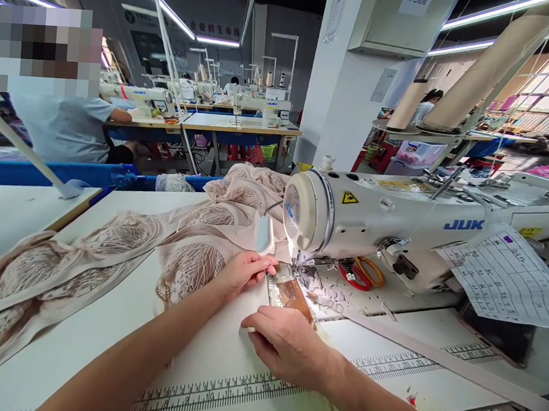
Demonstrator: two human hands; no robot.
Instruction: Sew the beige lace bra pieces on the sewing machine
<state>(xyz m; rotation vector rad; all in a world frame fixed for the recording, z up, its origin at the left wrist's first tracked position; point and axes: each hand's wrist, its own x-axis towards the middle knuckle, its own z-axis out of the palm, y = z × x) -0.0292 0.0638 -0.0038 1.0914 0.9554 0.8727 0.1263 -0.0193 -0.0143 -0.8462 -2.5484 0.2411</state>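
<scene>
The lace fabric (191, 264) is pale beige-pink: smooth matte panels with netted, vein-patterned lace ovals. It lies on the white table (109, 319) just left of the needle end of the sewing machine (394, 222). More of it is heaped soft and wrinkly on the far side and trails off toward the left edge.

The left hand (245, 272) lies flat on the cloth, fingers stretched toward the needle and pressing down, not gripping. The right hand (284, 345) sits nearer, palm down with fingers loosely spread on the cloth edge, and isn't closed round anything either. Between the two hands is a glossy brownish piece (292, 293) (can't tell what it's made of, it just glares under the lamp).

A flat beige strap (432, 356) runs from the needle area out to the near right. There's a printed ruler (226, 391) along the near table edge. Red and orange scissors (361, 273) lie on the machine bed, and a paper chart (507, 282) droops off the machine body to the right.

The bare tabletop is near left, and the right side is crowded. At the far left, a person in a light blue shirt (65, 127) sits at another bench.
</scene>
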